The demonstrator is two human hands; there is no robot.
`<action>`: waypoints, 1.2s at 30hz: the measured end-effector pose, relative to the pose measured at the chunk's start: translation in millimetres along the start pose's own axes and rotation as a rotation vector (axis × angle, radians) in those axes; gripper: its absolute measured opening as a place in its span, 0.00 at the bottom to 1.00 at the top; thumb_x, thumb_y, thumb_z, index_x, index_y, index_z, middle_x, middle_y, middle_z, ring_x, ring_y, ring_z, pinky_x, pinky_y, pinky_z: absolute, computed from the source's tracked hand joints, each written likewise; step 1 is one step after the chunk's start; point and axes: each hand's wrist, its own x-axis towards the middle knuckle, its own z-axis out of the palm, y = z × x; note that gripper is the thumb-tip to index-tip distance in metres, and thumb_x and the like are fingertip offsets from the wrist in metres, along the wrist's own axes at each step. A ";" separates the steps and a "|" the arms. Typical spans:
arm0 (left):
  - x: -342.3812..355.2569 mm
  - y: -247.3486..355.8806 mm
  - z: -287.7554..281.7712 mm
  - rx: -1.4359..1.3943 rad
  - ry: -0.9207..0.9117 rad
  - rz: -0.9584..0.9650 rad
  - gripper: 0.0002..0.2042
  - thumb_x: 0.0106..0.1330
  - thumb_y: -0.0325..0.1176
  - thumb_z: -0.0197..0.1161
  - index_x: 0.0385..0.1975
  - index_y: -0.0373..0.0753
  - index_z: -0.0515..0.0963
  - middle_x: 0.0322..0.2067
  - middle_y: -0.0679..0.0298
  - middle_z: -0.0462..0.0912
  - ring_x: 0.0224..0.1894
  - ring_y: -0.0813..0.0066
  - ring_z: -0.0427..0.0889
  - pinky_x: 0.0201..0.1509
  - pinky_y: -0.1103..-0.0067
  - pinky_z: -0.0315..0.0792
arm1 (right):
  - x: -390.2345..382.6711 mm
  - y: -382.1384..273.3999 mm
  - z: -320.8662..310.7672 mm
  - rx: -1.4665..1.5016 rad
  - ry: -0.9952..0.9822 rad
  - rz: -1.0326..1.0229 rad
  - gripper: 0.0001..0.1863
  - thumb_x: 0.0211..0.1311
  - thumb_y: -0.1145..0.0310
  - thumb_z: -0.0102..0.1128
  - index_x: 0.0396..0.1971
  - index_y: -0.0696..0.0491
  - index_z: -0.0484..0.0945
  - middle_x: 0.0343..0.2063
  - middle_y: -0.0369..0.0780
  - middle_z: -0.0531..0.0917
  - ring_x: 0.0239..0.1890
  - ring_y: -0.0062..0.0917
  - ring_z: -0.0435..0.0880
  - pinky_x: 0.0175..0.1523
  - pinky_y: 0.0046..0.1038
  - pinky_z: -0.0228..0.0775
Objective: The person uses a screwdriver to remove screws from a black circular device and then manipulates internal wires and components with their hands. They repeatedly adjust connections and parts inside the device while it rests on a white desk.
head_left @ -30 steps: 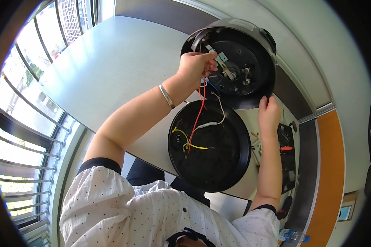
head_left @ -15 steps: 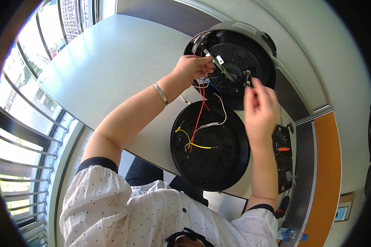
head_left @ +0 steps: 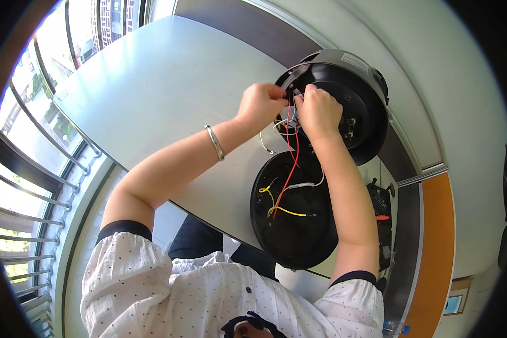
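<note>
A grey appliance housing [head_left: 365, 124] lies open, showing its black inside and metal fittings. My left hand [head_left: 263, 106] is at its left rim, fingers curled and slightly blurred; what they grip is unclear. My right hand [head_left: 320, 112] is inside the housing with fingers bent down by a metal bracket [head_left: 297, 91], hiding what they hold. Red wires [head_left: 293, 169] and pale wires hang from the housing toward a black round plate [head_left: 287, 236] below it, on which yellow wires [head_left: 293, 212] lie.
The housing and plate rest on a pale table [head_left: 152, 84] with a curved edge. A black tool case [head_left: 383, 231] with an orange-handled tool lies right, partly behind my forearm. A barred window [head_left: 34, 141] is at left; a panelled wall [head_left: 434, 236] is at right.
My right hand has moved from the housing's right side up and left, beside my left hand. The housing and plate appear further right in view; my left hand is slightly lower.
</note>
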 end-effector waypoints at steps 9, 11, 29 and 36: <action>45.9 -27.8 -9.4 0.408 0.101 0.377 0.19 0.47 0.36 0.68 0.40 0.35 0.77 0.34 0.54 0.79 0.38 0.60 0.77 0.43 0.72 0.72 | -3.8 -11.5 8.6 -0.191 0.003 -0.029 0.05 0.49 0.75 0.55 0.26 0.59 0.72 0.30 0.43 0.75 0.25 0.30 0.83 0.27 0.28 0.76; 43.8 -25.9 -6.1 0.415 0.101 0.357 0.15 0.47 0.34 0.67 0.35 0.35 0.79 0.28 0.53 0.80 0.31 0.58 0.78 0.37 0.71 0.72 | -5.3 -11.7 13.5 -0.170 0.011 -0.023 0.06 0.49 0.75 0.55 0.27 0.59 0.71 0.31 0.44 0.74 0.24 0.30 0.83 0.27 0.28 0.77; -7.2 0.9 18.7 0.518 0.021 0.466 0.33 0.45 0.37 0.70 0.53 0.39 0.64 0.29 0.54 0.79 0.32 0.58 0.80 0.38 0.70 0.73 | -71.6 29.0 16.2 0.267 0.311 -0.009 0.08 0.49 0.74 0.59 0.28 0.57 0.70 0.32 0.43 0.71 0.23 0.40 0.77 0.27 0.36 0.72; -15.7 7.8 28.6 0.721 0.039 0.555 0.34 0.46 0.37 0.69 0.57 0.41 0.64 0.31 0.57 0.78 0.32 0.63 0.79 0.34 0.73 0.73 | -76.8 37.2 8.3 0.322 0.343 -0.026 0.07 0.44 0.77 0.58 0.23 0.57 0.68 0.30 0.43 0.69 0.23 0.36 0.77 0.25 0.34 0.71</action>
